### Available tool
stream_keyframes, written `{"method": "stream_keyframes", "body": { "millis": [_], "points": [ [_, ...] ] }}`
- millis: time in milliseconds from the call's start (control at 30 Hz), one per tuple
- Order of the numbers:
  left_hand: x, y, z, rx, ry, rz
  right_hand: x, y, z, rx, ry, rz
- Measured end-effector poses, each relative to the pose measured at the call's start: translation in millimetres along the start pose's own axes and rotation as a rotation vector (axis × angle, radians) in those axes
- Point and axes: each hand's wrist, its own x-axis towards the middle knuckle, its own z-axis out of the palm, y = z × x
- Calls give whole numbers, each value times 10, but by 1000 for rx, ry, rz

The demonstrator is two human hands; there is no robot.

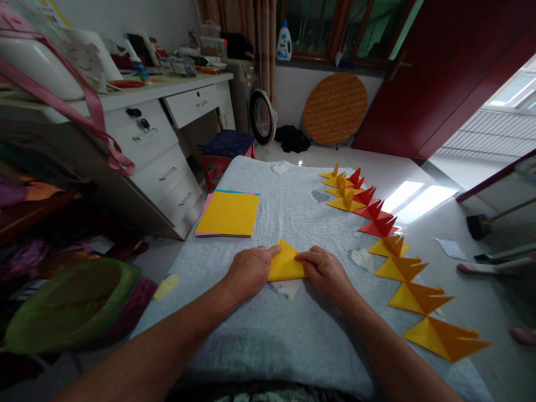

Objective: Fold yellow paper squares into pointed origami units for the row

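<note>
One piece of folded yellow paper (287,265) lies between the two hands, its point facing away from the person and its long edge nearest. The left hand (251,271) presses on its left side with the fingers nearly together; the right hand (324,271) has thumb and forefinger closed on its right edge, the other fingers curled in. The paper is probably held at both sides so that its folds stay lined up and it does not slide on the soft, cloth-covered surface (251,346).

Ahead and left of the left hand sits one paper stack (230,215): yellow on top, pink and teal edges showing. How many sheets it has cannot be told; it seems placed within easy reach.

Right of the right hand, four yellow folded figures (421,296) stand in a line, likely set aside to leave working room. Farther ahead are about four red folded figures (379,223) and, left of those, about four more yellow ones (347,202), overlapping too much for a sure count.

Beyond the left forearm is one green-rimmed bin (129,273); well ahead of the left hand, one cushioned stool (228,143).
</note>
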Motion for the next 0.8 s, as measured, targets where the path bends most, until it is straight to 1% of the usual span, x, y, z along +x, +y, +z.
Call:
{"method": "stream_keyframes", "body": {
  "millis": [300, 533, 800],
  "points": [
    [19, 12, -10, -13, -10, -19, 15, 9, 5, -3, -2, 17],
    [10, 13, -1, 4, 18, -19, 17, -1, 0, -7, -2, 23],
    [18, 16, -3, 25, 8, -22, 27, 4, 0, -21, -3, 16]
  ]
}}
